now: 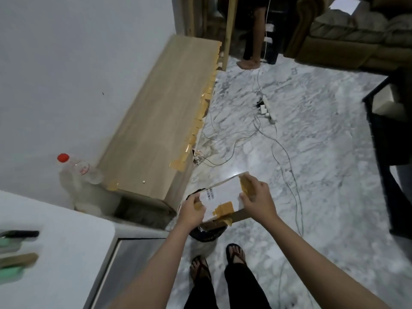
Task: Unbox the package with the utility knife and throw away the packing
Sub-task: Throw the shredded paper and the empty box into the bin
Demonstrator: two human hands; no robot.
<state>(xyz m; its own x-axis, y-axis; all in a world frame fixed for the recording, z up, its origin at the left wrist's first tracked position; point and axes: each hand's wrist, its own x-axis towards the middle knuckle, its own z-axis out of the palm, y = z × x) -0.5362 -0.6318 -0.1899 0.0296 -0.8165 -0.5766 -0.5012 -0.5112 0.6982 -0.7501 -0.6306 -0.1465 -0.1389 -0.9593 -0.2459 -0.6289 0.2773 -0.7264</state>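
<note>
I hold a flat white packing sheet (225, 195) with a barcode label and strips of brown tape, level above a small dark waste bin (206, 234) on the floor. My left hand (192, 208) grips its near left edge. My right hand (258, 198) grips its right edge, fingers over a brown tape piece. A brown cardboard flap hangs under the sheet. Blurred items, perhaps the utility knife (19, 234), lie on the white counter (66, 253) at the far left.
A long wooden cabinet (160, 117) edged with brown tape runs along the wall. A clear bottle with a red cap (78, 168) stands beside it. Cables and a power strip (268, 109) cross the marble floor. Another person's leg is at the back; a dark table stands right.
</note>
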